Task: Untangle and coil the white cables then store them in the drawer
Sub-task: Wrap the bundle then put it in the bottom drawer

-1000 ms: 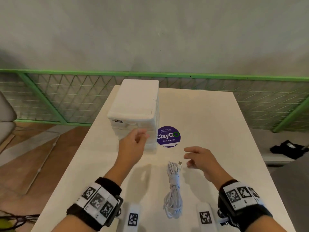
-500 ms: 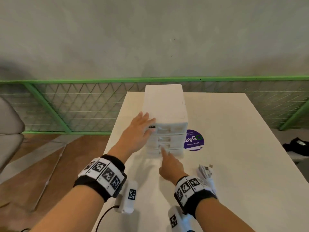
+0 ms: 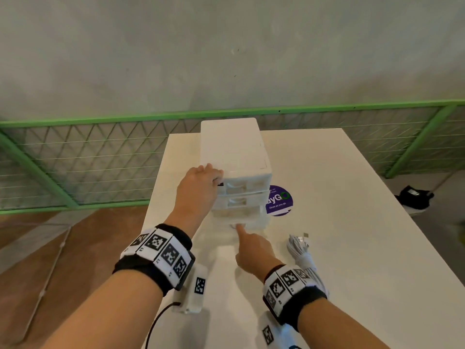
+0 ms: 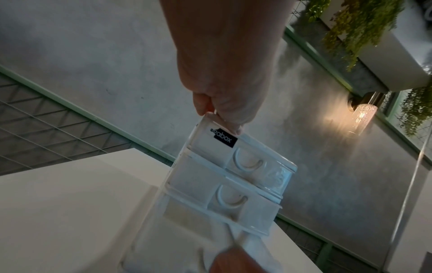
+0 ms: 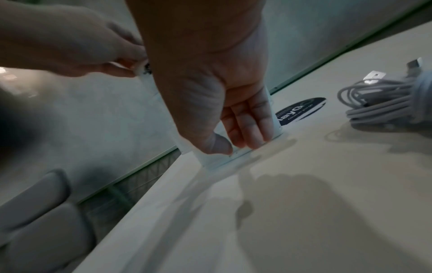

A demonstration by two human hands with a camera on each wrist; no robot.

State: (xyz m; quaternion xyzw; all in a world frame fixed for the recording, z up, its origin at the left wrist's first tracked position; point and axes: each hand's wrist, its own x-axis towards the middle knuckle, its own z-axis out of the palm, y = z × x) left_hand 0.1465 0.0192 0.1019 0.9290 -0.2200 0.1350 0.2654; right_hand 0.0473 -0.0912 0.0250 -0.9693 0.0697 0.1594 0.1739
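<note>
A white three-drawer unit [image 3: 234,152] stands at the table's middle. My left hand [image 3: 203,180] grips its top front left corner, fingers on the lid and thumb at the front [image 4: 219,118]. My right hand [image 3: 249,248] has its index finger hooked in the handle of the bottom drawer [image 3: 239,226], which is slid out a little and looks blurred. In the right wrist view the other fingers [image 5: 252,129] curl against the drawer front. The coiled white cable [image 3: 302,258] lies on the table just right of my right wrist, plugs [image 5: 376,75] pointing away.
A purple round sticker [image 3: 279,200] sits on the white table [image 3: 352,222] right of the unit. White tag blocks [image 3: 198,290] lie near the front edge. A green mesh railing [image 3: 75,159] runs behind; a black object [image 3: 415,197] rests off to the right.
Both hands moved forward from above the cable to the drawer unit. The left took hold of its top corner, the right hooked the bottom handle, and that drawer slid out slightly.
</note>
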